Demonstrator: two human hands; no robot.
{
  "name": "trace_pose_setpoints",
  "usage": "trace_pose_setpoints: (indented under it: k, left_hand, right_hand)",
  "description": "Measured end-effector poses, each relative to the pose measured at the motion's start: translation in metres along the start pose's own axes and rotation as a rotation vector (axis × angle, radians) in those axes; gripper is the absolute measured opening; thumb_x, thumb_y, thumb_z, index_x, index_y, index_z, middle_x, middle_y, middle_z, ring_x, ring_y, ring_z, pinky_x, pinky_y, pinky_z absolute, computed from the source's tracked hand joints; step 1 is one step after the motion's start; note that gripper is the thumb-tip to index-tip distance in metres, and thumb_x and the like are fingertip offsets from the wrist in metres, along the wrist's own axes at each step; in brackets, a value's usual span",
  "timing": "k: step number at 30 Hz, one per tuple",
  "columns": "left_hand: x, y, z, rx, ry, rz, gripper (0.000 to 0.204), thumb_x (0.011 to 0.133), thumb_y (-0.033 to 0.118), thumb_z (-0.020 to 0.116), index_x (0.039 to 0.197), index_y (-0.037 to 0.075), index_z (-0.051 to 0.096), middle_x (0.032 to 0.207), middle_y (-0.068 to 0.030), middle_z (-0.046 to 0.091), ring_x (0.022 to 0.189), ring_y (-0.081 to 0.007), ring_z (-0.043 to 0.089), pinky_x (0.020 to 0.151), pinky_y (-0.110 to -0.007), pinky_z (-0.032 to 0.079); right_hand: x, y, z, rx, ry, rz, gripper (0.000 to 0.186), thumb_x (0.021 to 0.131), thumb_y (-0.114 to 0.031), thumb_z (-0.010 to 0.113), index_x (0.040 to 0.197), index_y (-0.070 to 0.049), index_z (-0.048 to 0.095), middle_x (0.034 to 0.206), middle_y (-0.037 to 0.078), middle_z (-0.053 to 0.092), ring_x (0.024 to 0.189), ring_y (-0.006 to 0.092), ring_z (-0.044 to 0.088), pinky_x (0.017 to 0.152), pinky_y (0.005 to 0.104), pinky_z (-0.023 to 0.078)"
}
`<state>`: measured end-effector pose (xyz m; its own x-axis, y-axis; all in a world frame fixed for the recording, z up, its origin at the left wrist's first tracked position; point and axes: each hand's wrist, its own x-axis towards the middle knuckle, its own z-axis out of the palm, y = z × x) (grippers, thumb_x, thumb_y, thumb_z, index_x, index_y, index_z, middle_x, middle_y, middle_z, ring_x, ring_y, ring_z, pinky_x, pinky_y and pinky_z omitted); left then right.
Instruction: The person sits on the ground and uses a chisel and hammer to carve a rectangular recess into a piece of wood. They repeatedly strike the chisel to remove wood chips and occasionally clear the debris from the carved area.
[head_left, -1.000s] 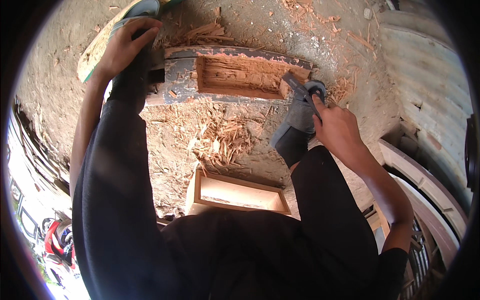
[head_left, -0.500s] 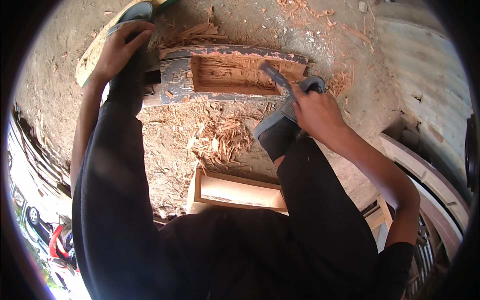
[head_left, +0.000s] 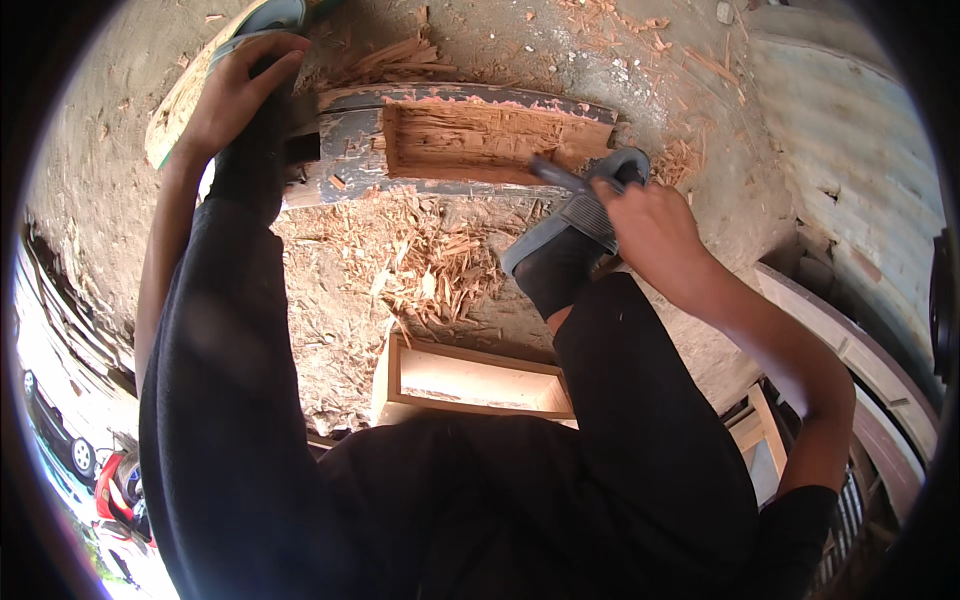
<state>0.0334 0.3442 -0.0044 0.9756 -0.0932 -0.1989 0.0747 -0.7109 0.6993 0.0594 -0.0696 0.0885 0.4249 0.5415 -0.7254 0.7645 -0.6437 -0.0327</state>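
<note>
A weathered wooden beam (head_left: 350, 150) with flaking grey paint lies across the ground in front of me. Cut into it is a rectangular recess (head_left: 470, 135) with rough, splintered bare wood inside. My right hand (head_left: 655, 230) is closed round a dark hand tool (head_left: 562, 176), blurred by motion, whose far end is over the recess's near right edge; its exact kind cannot be made out. My left hand (head_left: 240, 95) rests over my left foot and ankle, thumb and fingers apart, holding no tool. My right slipper (head_left: 575, 225) is braced by the beam's right end.
Wood chips (head_left: 440, 265) are heaped on the dirt between my feet, with more beyond the beam. An open wooden box (head_left: 480, 380) stands close to me. To the right are a corrugated metal sheet (head_left: 850, 160) and stacked boards (head_left: 850, 340). Parked vehicles show at far left.
My right hand has shifted slightly right and nearer to me. The tool's far end has come down from inside the recess to its near edge. My left hand is almost still.
</note>
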Motion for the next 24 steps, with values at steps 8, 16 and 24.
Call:
trace_pose_setpoints:
  k: [8,16,24]
  left_hand:
    - [-0.002,-0.001,0.001,-0.016,-0.01,-0.028,0.029,0.089,0.026,0.054,0.109,0.006,0.06,0.103,-0.007,0.062,0.099,-0.0151,0.056,0.089,-0.028,0.04]
    - [-0.001,-0.003,-0.001,0.0,-0.009,0.028,0.03,0.089,0.026,0.053,0.11,0.006,0.06,0.105,-0.0063,0.062,0.101,-0.0149,0.056,0.09,-0.028,0.04]
    - [-0.004,0.001,-0.002,-0.048,-0.04,-0.051,0.03,0.09,0.024,0.052,0.111,0.005,0.059,0.111,-0.0072,0.059,0.107,-0.017,0.052,0.093,-0.028,0.037]
  right_hand:
    - [-0.009,-0.029,-0.016,-0.061,0.203,-0.046,0.051,0.069,-0.001,0.057,0.12,-0.001,0.052,0.074,0.012,0.06,0.067,0.0258,0.061,0.061,0.0346,0.049]
    - [0.0,-0.033,0.015,-0.164,0.068,-0.069,0.056,0.068,-0.002,0.058,0.123,0.0,0.048,0.075,0.014,0.06,0.067,0.0264,0.062,0.062,0.036,0.05]
    - [-0.01,-0.012,-0.043,0.181,-0.143,0.116,0.042,0.077,-0.012,0.061,0.117,-0.004,0.055,0.09,0.019,0.061,0.077,0.0295,0.063,0.069,0.0376,0.049]
